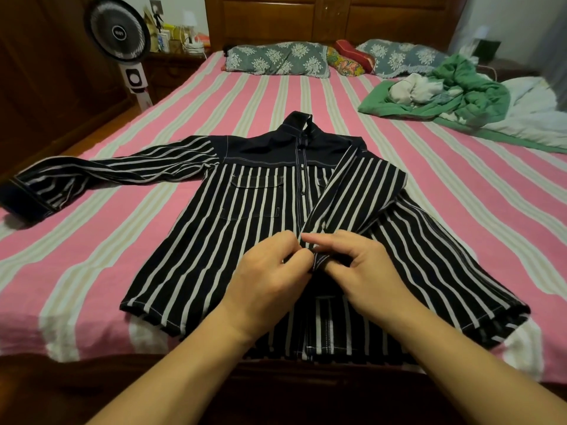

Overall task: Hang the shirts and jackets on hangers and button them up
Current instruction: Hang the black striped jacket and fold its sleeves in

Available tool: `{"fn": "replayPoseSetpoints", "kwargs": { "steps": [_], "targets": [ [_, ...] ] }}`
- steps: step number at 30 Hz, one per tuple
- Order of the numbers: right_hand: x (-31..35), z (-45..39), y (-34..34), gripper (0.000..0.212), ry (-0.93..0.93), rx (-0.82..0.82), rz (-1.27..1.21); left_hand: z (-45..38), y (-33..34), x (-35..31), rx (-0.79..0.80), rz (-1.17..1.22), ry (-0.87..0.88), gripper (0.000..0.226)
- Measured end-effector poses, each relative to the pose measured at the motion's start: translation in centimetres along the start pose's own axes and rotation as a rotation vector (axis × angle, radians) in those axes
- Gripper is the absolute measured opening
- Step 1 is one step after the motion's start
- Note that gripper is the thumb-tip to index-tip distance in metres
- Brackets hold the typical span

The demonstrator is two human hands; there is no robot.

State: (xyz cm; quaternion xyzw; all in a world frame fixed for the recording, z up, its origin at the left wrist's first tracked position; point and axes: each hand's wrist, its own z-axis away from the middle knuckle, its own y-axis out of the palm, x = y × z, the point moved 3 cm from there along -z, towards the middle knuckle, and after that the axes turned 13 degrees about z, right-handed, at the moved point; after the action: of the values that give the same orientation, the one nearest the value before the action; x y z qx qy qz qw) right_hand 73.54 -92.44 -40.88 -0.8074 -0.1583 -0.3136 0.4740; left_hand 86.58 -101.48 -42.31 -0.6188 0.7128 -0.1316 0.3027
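We have the shirt (264,216) flat on the bed (122,240), upper buttons done, and our left hand (270,271) and right hand (362,268) pinch its lower placket; more clothes (445,90) wait.

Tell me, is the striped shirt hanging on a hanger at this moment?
No, the striped shirt lies flat on the bed, while the left hand and the right hand pinch its front placket.

Pink striped bedsheet (129,234), standing fan (118,33), floral pillows (276,58), wooden headboard (331,16)
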Motion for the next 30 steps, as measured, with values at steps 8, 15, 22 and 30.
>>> {"fn": "replayPoseSetpoints", "kwargs": {
  "steps": [8, 15, 22, 30],
  "targets": [
    [-0.1, -0.6, -1.2, 0.025, -0.253, -0.259, 0.397, -0.2, -0.5, -0.7, -0.014, 0.323, -0.249, 0.026],
    [3.2, 0.3, -1.0, 0.012, -0.035, 0.283, 0.720, 0.5, -5.1, -0.1, 0.015, 0.344, -0.441, 0.016],
    [10.4, -5.0, 0.9, 0.024, -0.049, 0.580, 0.867, 5.5, -14.5, 6.0, -0.011, 0.274, -0.978, 0.026],
    [11.6, -16.9, 17.0, 0.058, -0.077, 0.672, 0.642, 12.7, -26.8, 19.3, -0.484, 0.360, -1.356, 0.012]
  ]
}}
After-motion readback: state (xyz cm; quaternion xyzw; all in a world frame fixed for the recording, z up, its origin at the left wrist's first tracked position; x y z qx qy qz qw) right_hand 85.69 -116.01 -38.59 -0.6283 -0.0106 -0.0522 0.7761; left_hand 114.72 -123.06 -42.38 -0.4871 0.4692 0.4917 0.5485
